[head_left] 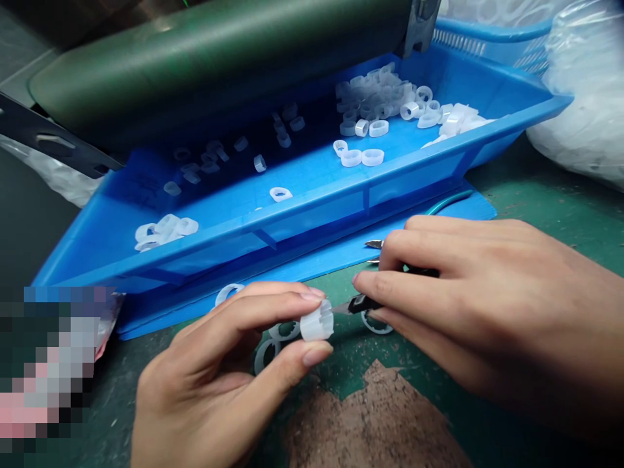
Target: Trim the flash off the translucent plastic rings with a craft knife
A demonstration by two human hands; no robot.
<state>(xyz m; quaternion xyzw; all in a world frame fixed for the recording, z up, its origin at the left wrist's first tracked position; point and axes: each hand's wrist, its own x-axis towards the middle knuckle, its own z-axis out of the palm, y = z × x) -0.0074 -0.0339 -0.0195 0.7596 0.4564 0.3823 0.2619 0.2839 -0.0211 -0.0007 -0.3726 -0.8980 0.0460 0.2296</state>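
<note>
My left hand [229,370] pinches a small translucent white plastic ring [316,322] between thumb and forefinger. My right hand [487,305] is closed around a small black-handled blade tool [361,303], whose tip touches the ring's right side. A few loose white rings [273,341] lie on the green mat just below the hands. Metal tips of a second tool [374,245] poke out above my right fingers.
A tilted blue plastic tray [312,195] behind the hands holds several white rings [385,97]. A dark green roller [219,58] overhangs it. A clear bag of parts [585,97] sits at the right. The green mat has a worn brown patch [375,422].
</note>
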